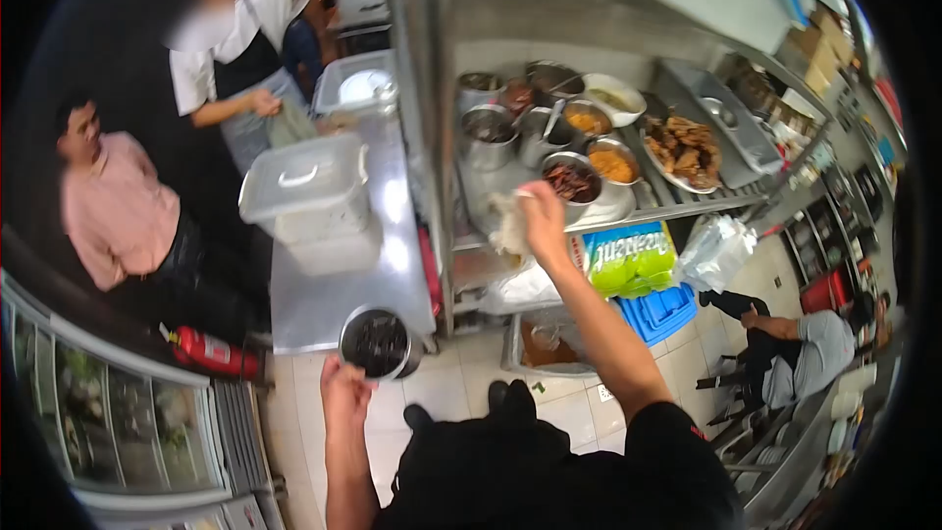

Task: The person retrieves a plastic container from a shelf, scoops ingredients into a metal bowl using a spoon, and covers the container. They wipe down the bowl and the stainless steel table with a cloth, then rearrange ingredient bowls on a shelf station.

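My left hand (346,385) is closed on the near side of a round metal pot (380,342) with dark contents. The pot is beside the front end of the steel table. Over the front edge of the steel shelf, my right hand (543,214) grips a pale cloth (509,224). Just beyond that hand stands a metal pot of dark reddish pieces, perhaps dried chillies (571,180). Behind it are pots with orange food (613,163) and a metal pot with a utensil in it (540,137).
A lidded plastic tub (304,186) sits on the steel table (324,304). A platter of fried food (684,152) is on the shelf at right. Below are a green package (628,260) and a blue plastic lid (659,314). People stand at left; another sits at right (810,358).
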Demonstrator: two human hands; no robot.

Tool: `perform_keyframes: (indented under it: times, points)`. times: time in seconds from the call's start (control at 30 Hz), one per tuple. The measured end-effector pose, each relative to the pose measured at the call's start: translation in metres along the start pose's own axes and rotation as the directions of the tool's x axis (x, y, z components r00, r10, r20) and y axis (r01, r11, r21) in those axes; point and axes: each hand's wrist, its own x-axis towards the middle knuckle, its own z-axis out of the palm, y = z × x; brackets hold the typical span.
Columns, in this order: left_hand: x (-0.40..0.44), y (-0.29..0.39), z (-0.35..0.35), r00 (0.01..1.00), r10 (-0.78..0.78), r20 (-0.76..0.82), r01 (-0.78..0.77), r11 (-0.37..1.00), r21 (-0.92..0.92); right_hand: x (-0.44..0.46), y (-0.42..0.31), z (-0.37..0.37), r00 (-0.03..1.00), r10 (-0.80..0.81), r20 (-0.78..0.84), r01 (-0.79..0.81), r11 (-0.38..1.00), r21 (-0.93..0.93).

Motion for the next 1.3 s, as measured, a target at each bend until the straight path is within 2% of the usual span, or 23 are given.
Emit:
perform_keyframes:
  times: [0.07,0.13,0.2,0.23,0.27,0.37,0.43,0.47,0.5,0.53,0.57,0.6,0.67,0.7,0.77,0.83,0.9,0.97,1.03,1.07,1.1,1.13,1.3]
  points:
    - [-0.006,0.016,0.022,0.998,0.009,-0.055,-0.011,0.999,-0.053,-0.061,-0.037,0.014,0.972,0.121,-0.203,-0.076,0.973,0.216]
    - [0.011,0.011,0.021,1.0,0.008,0.006,-0.007,0.994,-0.112,-0.128,-0.043,0.046,0.952,0.257,-0.167,-0.186,0.917,0.352]
    - [0.012,0.005,0.036,1.0,-0.005,0.012,0.007,0.993,-0.119,-0.18,-0.028,0.095,0.981,0.096,-0.171,-0.039,0.95,0.31]
    - [0.007,0.002,0.048,1.0,-0.002,0.018,0.003,0.997,-0.079,-0.196,-0.038,0.11,0.997,-0.071,-0.012,0.072,0.965,0.251]
    - [0.003,0.002,0.056,1.0,0.004,0.027,-0.003,0.999,-0.038,-0.197,-0.049,0.119,0.943,-0.319,-0.088,0.311,0.945,-0.098]
    - [-0.005,0.012,0.061,0.999,-0.005,-0.036,0.008,0.996,0.092,-0.171,-0.043,0.113,0.935,-0.353,-0.04,0.355,0.933,0.06]
    - [-0.008,0.022,0.066,0.994,0.021,-0.106,-0.01,0.995,0.102,-0.136,-0.041,0.114,0.973,-0.23,0.03,0.208,0.921,0.328]
    - [-0.007,0.026,0.065,0.998,0.032,-0.062,-0.026,0.994,0.107,-0.116,-0.053,0.106,0.978,-0.068,0.198,-0.014,0.922,0.387]
    - [-0.006,0.031,0.066,0.999,0.049,-0.008,-0.047,0.993,0.109,-0.098,-0.039,0.108,0.979,-0.066,0.195,-0.015,0.921,0.39]
    - [-0.009,0.037,0.068,1.0,0.026,0.017,-0.028,0.987,0.161,-0.081,-0.02,0.111,0.825,0.119,0.553,-0.435,0.758,0.486]
    - [-0.01,0.037,0.069,0.999,0.026,0.025,-0.03,0.985,0.171,-0.072,-0.016,0.112,0.514,0.161,0.842,-0.786,0.481,0.388]
    - [-0.01,0.037,0.071,1.0,0.016,0.011,-0.017,0.988,0.156,-0.072,-0.015,0.111,0.527,0.158,0.835,-0.778,0.484,0.4]
    - [-0.005,0.03,0.073,0.999,0.031,0.016,-0.033,0.993,0.117,-0.094,-0.019,0.106,0.785,-0.083,0.614,-0.192,0.909,0.369]
    - [-0.001,0.023,0.073,1.0,0.025,0.011,-0.026,0.993,0.114,-0.114,-0.021,0.102,0.814,-0.256,0.522,0.141,0.958,0.249]
    - [0.005,0.011,0.072,0.992,0.127,0.008,-0.127,0.985,0.115,-0.149,-0.023,0.095,0.679,-0.598,0.426,0.692,0.715,-0.099]
    - [0.008,0.006,0.072,0.99,0.141,0.025,-0.142,0.985,0.094,-0.161,0.009,0.081,0.413,-0.441,0.796,0.717,0.697,0.014]
    - [0.006,0.005,0.082,0.986,0.154,0.071,-0.161,0.979,0.122,-0.137,-0.012,0.037,0.599,-0.311,0.737,0.371,0.924,0.089]
    - [0.005,0.012,0.097,0.992,0.09,0.083,-0.104,0.979,0.175,-0.139,0.004,0.002,0.713,-0.088,0.695,0.089,0.995,0.034]
    - [0.004,0.013,0.122,0.99,0.012,0.144,-0.044,0.975,0.217,-0.188,0.139,-0.014,0.621,0.204,0.757,-0.218,0.972,-0.083]
    - [0.004,0.012,0.136,0.98,-0.021,0.197,-0.02,0.979,0.203,-0.179,0.12,-0.024,0.629,0.2,0.751,-0.207,0.975,-0.086]
    - [0.006,0.01,0.152,0.967,-0.05,0.25,0.001,0.981,0.192,-0.173,0.098,-0.037,0.613,0.409,0.676,-0.11,0.891,-0.44]
    - [0.011,0.004,0.17,0.956,-0.078,0.281,0.041,0.99,0.135,-0.164,0.082,-0.045,0.624,0.578,0.526,-0.011,0.68,-0.734]
    - [0.046,-0.024,0.265,0.952,0.039,0.304,-0.06,0.996,0.06,-0.195,0.149,-0.068,0.798,0.228,0.558,0.25,0.718,-0.65]
